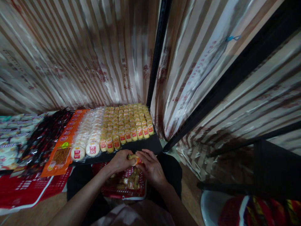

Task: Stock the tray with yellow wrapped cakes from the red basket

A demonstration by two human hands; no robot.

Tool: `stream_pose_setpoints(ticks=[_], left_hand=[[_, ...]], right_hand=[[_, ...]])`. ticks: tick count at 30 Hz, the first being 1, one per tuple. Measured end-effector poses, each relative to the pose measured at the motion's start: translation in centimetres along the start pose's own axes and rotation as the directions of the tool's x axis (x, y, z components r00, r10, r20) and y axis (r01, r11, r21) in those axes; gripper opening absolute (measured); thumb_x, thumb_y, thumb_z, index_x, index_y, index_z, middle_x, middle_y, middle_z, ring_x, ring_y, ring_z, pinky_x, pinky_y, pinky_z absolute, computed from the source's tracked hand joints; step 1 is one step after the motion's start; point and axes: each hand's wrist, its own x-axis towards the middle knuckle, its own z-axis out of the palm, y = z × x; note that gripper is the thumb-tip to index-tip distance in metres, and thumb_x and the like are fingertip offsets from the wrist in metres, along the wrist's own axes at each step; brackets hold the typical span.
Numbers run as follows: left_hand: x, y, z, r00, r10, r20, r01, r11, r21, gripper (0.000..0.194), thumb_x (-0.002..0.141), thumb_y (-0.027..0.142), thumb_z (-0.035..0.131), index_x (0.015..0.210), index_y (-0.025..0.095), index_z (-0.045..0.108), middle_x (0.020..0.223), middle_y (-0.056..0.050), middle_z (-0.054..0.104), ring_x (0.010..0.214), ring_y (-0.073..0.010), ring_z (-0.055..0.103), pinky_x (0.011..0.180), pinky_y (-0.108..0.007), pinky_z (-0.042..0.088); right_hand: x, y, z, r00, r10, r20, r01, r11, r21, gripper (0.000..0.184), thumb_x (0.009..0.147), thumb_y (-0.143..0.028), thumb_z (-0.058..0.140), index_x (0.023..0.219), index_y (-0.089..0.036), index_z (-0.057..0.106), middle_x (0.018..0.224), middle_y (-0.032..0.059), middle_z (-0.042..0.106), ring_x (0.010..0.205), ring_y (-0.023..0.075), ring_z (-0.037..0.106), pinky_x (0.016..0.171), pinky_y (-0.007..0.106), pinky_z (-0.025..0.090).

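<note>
My left hand and my right hand meet over a red basket on my lap, and both are closed on one small yellow wrapped snack packet. More such packets lie inside the basket. Just beyond my hands a black tray carries rows of yellow packets with red labels and, to their left, rows of round white wrapped cakes.
Orange snack packs, dark red packets and pale packets lie to the left. A red printed sheet covers the floor below them. Striped curtains hang behind, crossed by black metal bars.
</note>
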Motion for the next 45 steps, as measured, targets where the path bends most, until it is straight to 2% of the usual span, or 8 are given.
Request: stream_pose_setpoints(ticks=[6,10,19,24,28,31,38,45], left_hand=[[2.5,0.0,1.4,0.992,-0.010,-0.127,-0.006,0.992,-0.122,0.032,0.077,0.040,0.051,0.098,0.017,0.059,0.075,0.000,0.064,0.053,-0.0120,0.057,0.058,-0.023,0.043],[4.2,0.5,2.0,0.972,0.068,-0.224,-0.091,0.991,-0.095,0.031,0.076,0.035,0.056,0.101,0.017,0.059,0.086,-0.002,0.064,0.069,-0.0142,0.060,0.066,-0.024,0.045],[4.5,1.4,2.5,0.938,-0.013,-0.347,-0.012,0.998,-0.069,0.040,0.076,0.022,0.057,0.115,0.015,0.052,0.101,-0.008,0.063,0.088,-0.0194,0.060,0.079,-0.032,0.047],[3.6,-0.1,2.6,0.875,0.015,-0.484,-0.073,0.992,-0.102,0.043,0.078,0.017,0.050,0.120,0.013,0.047,0.109,-0.012,0.059,0.096,-0.0212,0.059,0.085,-0.037,0.047],[2.5,-1.7,3.2,0.785,0.006,-0.619,-0.163,0.967,-0.197,0.048,0.080,0.018,0.044,0.128,0.012,0.038,0.116,-0.014,0.055,0.090,-0.0185,0.060,0.082,-0.037,0.049],[1.4,-3.0,4.1,0.752,0.009,-0.659,-0.194,0.959,-0.208,0.042,0.082,0.018,0.040,0.124,0.013,0.041,0.115,-0.014,0.054,0.089,-0.0172,0.060,0.084,-0.038,0.049],[-0.4,-5.2,5.4,0.756,0.024,-0.654,-0.177,0.969,-0.169,0.040,0.083,0.016,0.037,0.121,0.015,0.049,0.125,-0.012,0.052,0.121,-0.0204,0.045,0.104,-0.043,0.036],[0.3,-6.8,5.5,0.779,-0.008,-0.627,-0.145,0.971,-0.192,0.044,0.082,0.011,0.035,0.124,0.013,0.048,0.133,-0.013,0.048,0.126,-0.0204,0.041,0.107,-0.044,0.032]], right_hand=[[-0.4,0.8,1.5,0.981,0.125,-0.147,-0.136,0.989,-0.065,0.039,0.086,-0.037,0.050,0.116,-0.013,0.058,0.107,0.0103,0.066,0.099,0.0231,0.058,0.087,0.039,0.049],[-0.5,1.6,2.1,0.947,0.192,-0.259,-0.214,0.975,-0.060,0.041,0.087,-0.035,0.049,0.119,-0.011,0.054,0.107,0.0121,0.066,0.095,0.0220,0.060,0.083,0.036,0.051],[0.2,2.4,4.1,0.939,0.190,-0.286,-0.209,0.977,-0.037,0.043,0.087,-0.031,0.047,0.126,-0.015,0.047,0.109,0.0122,0.064,0.096,0.0224,0.061,0.083,0.037,0.052],[2.2,1.5,5.9,0.919,0.211,-0.333,-0.223,0.975,0.003,0.041,0.085,-0.029,0.045,0.123,-0.013,0.049,0.105,0.0130,0.065,0.093,0.0229,0.061,0.081,0.038,0.052],[4.1,0.5,7.2,0.883,0.335,-0.330,-0.325,0.942,0.086,0.042,0.085,-0.033,0.046,0.120,-0.011,0.050,0.102,0.0138,0.065,0.091,0.0233,0.060,0.078,0.037,0.052],[5.1,0.0,8.0,0.868,0.397,-0.297,-0.379,0.918,0.119,0.043,0.084,-0.033,0.047,0.121,-0.012,0.050,0.104,0.0130,0.063,0.093,0.0229,0.059,0.077,0.035,0.051],[6.6,-1.2,9.6,0.878,0.406,-0.253,-0.385,0.914,0.131,0.046,0.082,-0.031,0.046,0.125,-0.015,0.048,0.106,0.0110,0.063,0.099,0.0223,0.057,0.084,0.036,0.048],[7.6,-1.1,11.3,0.872,0.430,-0.234,-0.389,0.898,0.204,0.045,0.081,-0.030,0.046,0.122,-0.013,0.049,0.116,0.0141,0.057,0.107,0.0246,0.053,0.090,0.040,0.046]])
